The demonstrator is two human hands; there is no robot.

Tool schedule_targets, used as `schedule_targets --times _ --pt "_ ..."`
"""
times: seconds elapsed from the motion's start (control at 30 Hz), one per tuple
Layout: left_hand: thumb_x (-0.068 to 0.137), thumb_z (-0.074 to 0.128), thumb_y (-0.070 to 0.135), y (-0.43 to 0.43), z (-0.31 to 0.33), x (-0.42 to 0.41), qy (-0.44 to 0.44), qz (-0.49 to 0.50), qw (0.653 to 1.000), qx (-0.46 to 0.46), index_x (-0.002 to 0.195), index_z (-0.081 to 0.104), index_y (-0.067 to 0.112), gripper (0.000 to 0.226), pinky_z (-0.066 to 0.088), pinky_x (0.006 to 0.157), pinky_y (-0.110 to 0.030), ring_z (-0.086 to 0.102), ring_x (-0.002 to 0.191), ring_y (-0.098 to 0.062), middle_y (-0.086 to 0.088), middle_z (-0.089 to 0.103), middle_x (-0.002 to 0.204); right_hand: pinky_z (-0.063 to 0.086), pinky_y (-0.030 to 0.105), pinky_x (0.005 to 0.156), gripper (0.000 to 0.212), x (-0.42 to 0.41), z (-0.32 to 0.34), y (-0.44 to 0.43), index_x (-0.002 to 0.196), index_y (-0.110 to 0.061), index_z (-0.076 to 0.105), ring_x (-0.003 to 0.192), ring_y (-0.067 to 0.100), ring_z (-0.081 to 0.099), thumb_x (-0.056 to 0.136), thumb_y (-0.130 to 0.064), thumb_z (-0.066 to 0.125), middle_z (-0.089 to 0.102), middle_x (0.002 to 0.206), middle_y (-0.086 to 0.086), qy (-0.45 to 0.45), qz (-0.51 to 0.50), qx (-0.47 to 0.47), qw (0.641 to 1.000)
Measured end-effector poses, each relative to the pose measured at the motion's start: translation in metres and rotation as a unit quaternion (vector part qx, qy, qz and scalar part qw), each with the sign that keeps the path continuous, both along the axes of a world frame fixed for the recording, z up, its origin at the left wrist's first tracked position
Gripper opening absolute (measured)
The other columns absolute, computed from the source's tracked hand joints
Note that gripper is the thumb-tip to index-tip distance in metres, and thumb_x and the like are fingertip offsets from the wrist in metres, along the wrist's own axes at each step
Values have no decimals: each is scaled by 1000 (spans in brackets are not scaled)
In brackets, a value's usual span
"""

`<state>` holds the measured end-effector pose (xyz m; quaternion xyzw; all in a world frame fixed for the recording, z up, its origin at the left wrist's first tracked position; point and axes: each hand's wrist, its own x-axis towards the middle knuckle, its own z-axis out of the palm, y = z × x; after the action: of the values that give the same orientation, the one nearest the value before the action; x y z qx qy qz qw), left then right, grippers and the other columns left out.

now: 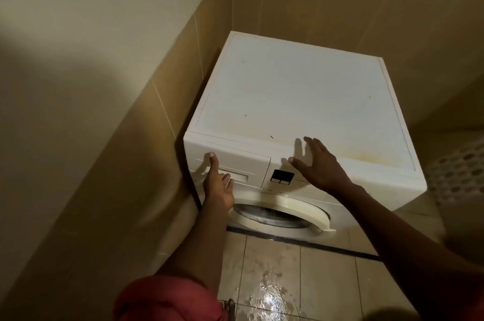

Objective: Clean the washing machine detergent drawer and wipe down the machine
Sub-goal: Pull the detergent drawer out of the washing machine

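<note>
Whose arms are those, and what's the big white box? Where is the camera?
The camera sits on a person's head and looks down, so you see that person's own two arms. The white box is a washing machine in a tiled corner. Its round door is low on the front. The left hand puts a fingertip on the closed soap drawer. The right hand is spread open by the machine's front edge; I can't tell if it touches. Neither hand holds anything. The top has yellowish stains. The floor is wet and shiny.
</note>
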<state>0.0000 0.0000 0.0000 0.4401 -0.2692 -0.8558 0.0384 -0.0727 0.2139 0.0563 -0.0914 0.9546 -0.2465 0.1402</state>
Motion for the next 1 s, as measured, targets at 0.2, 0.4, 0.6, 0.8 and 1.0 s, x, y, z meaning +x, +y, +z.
schedule_targets --times 0.2,0.4,0.6,0.8,1.0 --pt "88 64 52 -4 -8 -11 53 29 998 27 148 37 13 76 32 119 -42 38 143 -32 -15 40 154 21 46 117 77 -4 -14 -9 148 -14 28 145 23 21 90 -57 54 23 158 5 32 8 29 999" --pt "86 68 50 -4 -21 -17 80 33 995 51 144 44 16 71 37 115 -48 51 129 -31 -11 54 142 12 49 117 83 -2 -23 -13 147 -15 25 147 22 11 86 -60 57 13 160 5 67 16 66 995" --pt "93 62 43 6 -21 -19 114 45 989 83 125 57 21 40 39 114 -45 57 121 -28 -8 62 128 16 51 116 84 -4 -26 -15 147 -14 25 148 26 11 86 -63 54 12 161 8 69 17 89 993" --pt "93 64 37 9 -26 -23 114 53 988 85 128 55 18 41 36 116 -46 57 121 -27 -8 61 133 12 51 118 86 -3 -31 -14 150 -15 20 150 25 4 87 -64 51 7 163 8 74 13 95 993" --pt "95 61 35 14 -24 -22 119 79 986 85 135 51 16 45 41 111 -48 63 109 -26 -9 66 122 13 53 118 86 -6 -35 -13 149 -14 22 149 26 7 86 -63 55 10 162 8 77 9 81 994"
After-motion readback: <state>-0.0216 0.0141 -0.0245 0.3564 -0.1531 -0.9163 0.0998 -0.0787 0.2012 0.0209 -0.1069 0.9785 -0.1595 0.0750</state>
